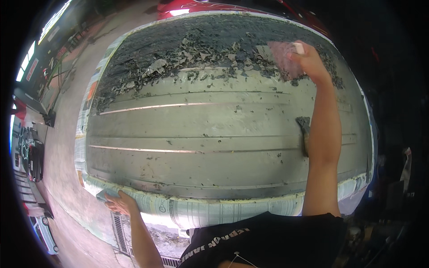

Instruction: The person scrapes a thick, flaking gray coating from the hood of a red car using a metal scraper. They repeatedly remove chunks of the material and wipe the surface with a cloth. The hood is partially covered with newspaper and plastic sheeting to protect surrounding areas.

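Observation:
A large metal car roof (187, 129) fills the middle. Across its far part lies dark, wrinkled, peeling paint (196, 51) with loose flakes. My right hand (308, 60), at the far right, is closed on a flat scraper (285, 58) with a pale upper edge and a pinkish face smeared by motion, held over the flakes. A putty knife (304, 129), its blade caked with dark residue, lies on the bare metal, partly hidden by my right forearm. My left hand (119, 203) rests with fingers spread on the covered near-left edge, touching a blue-grey patch I cannot make out.
Printed masking paper (196, 212) wraps the roof's edges. Behind it stands a red car (205, 6). Concrete floor (62, 147) with a drain grate (119, 232) runs along the left, with a light blue car (44, 234) farther off. Dark clutter stands on the right.

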`<state>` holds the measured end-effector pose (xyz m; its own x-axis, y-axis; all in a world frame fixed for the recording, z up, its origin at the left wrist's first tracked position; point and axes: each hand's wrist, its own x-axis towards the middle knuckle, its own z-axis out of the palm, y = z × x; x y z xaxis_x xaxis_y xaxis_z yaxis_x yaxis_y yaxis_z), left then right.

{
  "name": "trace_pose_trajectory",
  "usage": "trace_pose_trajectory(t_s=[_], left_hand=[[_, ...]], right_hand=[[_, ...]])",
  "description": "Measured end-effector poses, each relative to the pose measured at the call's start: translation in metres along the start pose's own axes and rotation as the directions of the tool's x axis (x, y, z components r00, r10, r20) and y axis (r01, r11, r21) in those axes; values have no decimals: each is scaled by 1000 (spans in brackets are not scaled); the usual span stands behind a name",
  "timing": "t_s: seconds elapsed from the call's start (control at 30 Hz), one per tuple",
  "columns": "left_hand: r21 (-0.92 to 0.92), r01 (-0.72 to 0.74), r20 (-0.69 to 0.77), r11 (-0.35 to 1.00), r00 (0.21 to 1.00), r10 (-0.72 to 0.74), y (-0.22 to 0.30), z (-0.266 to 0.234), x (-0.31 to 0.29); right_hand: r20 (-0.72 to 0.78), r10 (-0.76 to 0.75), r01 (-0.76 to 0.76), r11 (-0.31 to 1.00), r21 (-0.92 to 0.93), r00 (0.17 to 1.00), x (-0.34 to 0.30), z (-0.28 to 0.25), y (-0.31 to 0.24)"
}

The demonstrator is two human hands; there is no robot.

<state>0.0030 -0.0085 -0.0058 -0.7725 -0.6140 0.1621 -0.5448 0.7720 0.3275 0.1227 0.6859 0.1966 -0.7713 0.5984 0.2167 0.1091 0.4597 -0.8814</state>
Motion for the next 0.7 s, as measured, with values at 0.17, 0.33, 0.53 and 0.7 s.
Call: trace_pose_trajectory(t_s=[0.17, 0.33, 0.53, 0.7], left_hand=[[-1, -7, -3, 1000, 1000, 7, -2, 5, 2], [39, 13, -43, 999, 999, -11, -2, 15, 7], [-13, 2, 10, 1000, 1000, -2, 7, 5, 1], [-4, -10, -9, 1000, 1000, 10, -3, 13, 7]], right_hand=[[204, 137, -60, 937, -343, 969, 15, -3, 34], [263, 262, -119, 881, -458, 928, 26, 14, 38], [334, 349, -109, 817, -567, 875, 48, 11, 52], [367, 343, -134, 862, -488, 865, 68, 15, 78]])
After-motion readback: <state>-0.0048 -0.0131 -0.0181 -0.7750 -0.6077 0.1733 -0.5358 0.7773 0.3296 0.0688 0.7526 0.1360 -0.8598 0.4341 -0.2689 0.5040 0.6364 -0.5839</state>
